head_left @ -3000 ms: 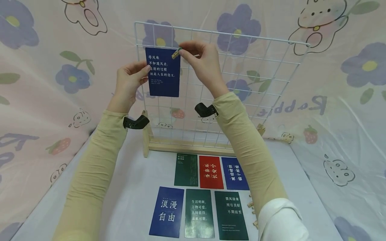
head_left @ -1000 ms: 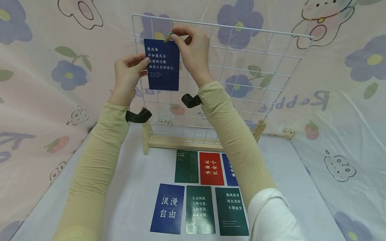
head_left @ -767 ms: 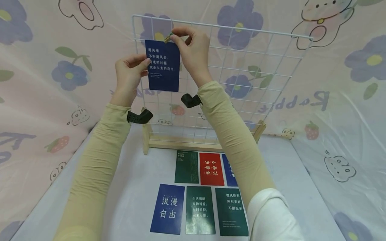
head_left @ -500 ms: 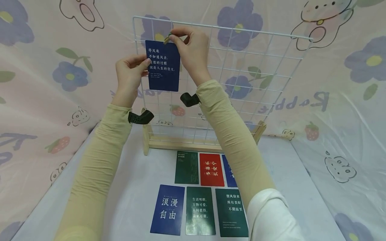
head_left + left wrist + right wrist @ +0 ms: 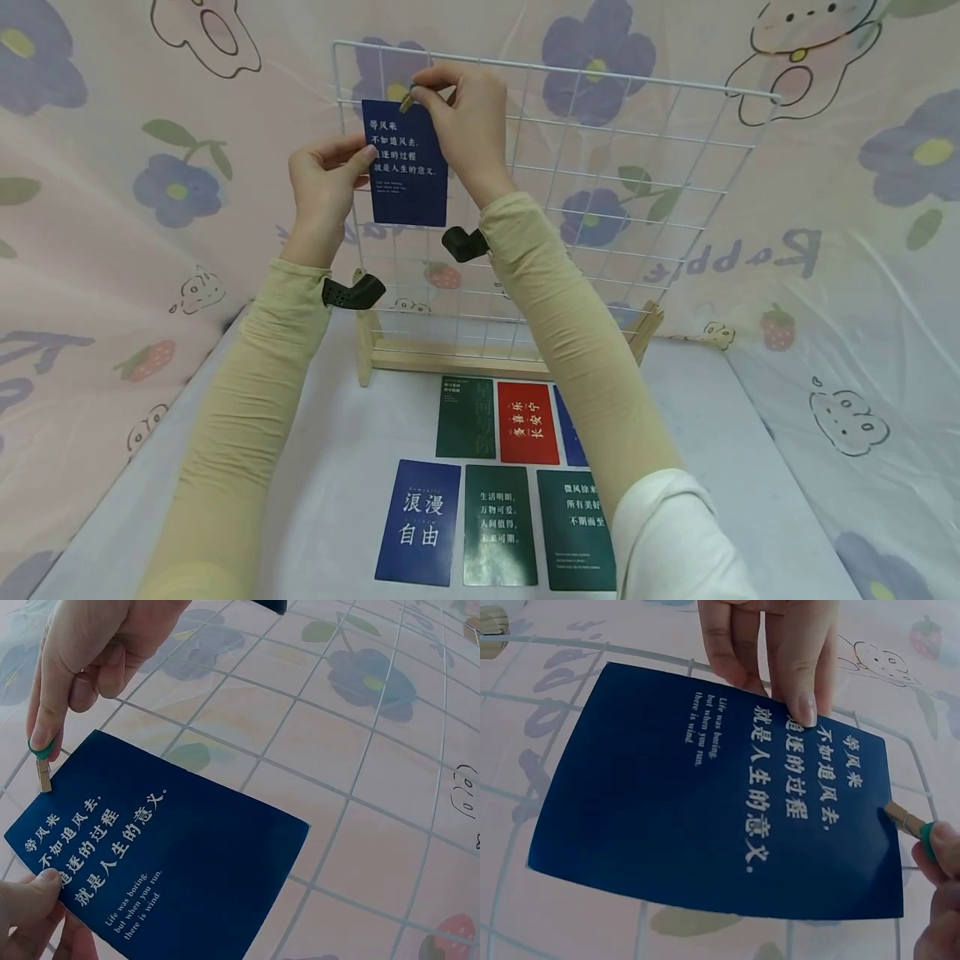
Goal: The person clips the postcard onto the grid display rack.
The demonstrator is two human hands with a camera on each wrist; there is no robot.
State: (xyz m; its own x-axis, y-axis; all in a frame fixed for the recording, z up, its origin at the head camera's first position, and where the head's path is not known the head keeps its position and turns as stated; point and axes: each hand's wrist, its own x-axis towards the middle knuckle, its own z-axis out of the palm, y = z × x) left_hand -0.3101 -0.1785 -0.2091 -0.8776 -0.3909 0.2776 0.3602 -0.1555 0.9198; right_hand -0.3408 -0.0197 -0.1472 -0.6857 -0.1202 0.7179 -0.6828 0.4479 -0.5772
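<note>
A dark blue card (image 5: pixel 407 187) with white writing stands upright against the upper left of a white wire grid (image 5: pixel 600 108). My left hand (image 5: pixel 322 187) pinches its left edge between thumb and fingers. At the card's top edge, near the middle, my right hand (image 5: pixel 472 125) pinches a small wooden clothespin (image 5: pixel 407 102). In the left wrist view the clothespin (image 5: pixel 44 774) has a green piece at the end under the fingertips, and its tip overlaps the card's edge. The right wrist view also has the clothespin (image 5: pixel 904 819) at that edge. Whether it grips the grid wire too, I cannot tell.
The grid's wooden base (image 5: pixel 457 360) stands on a white surface. In front lie a green card (image 5: pixel 465 417), a red card (image 5: pixel 528 423), a blue card (image 5: pixel 417 523) and several more, partly covered by the right arm. A patterned cloth (image 5: pixel 847 275) hangs behind.
Over three seconds the right hand and clothespin have moved left along the card's top edge, from its right corner toward its middle. The left hand keeps its pinch on the card.
</note>
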